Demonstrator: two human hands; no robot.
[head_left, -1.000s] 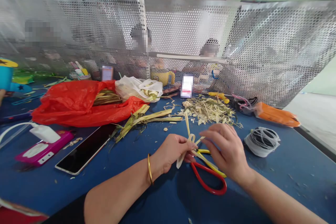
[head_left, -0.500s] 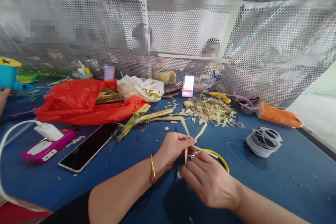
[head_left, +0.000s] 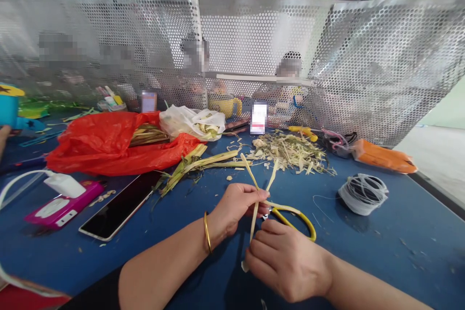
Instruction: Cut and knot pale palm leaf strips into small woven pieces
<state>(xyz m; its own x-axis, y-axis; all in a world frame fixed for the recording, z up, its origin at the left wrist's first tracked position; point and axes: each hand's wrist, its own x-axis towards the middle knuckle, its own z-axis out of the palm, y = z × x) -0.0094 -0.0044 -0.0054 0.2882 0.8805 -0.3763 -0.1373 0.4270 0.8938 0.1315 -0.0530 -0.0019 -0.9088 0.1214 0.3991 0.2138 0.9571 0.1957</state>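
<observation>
Several pale plant strips cross in the pinched fingers of my left hand, which has a gold bangle at its wrist. Just right of and below it, my right hand is closed on the lower end of one strip that slants down from the crossing. Yellow-handled scissors lie on the table beyond my right hand, their blades mostly hidden by the hands. Behind the strips is a heap of dry shreds. Longer stalks lie to the left.
On the blue table are a red bag, a white bag, a black phone, a magenta power strip, a wire coil and an orange packet. A perforated screen stands behind; another person's hand is far left.
My right hand has moved slightly down and left, and more of the slanting strip shows. The upper left strip stands straighter, no longer bent over toward the stalks. More of the scissor handle is visible.
</observation>
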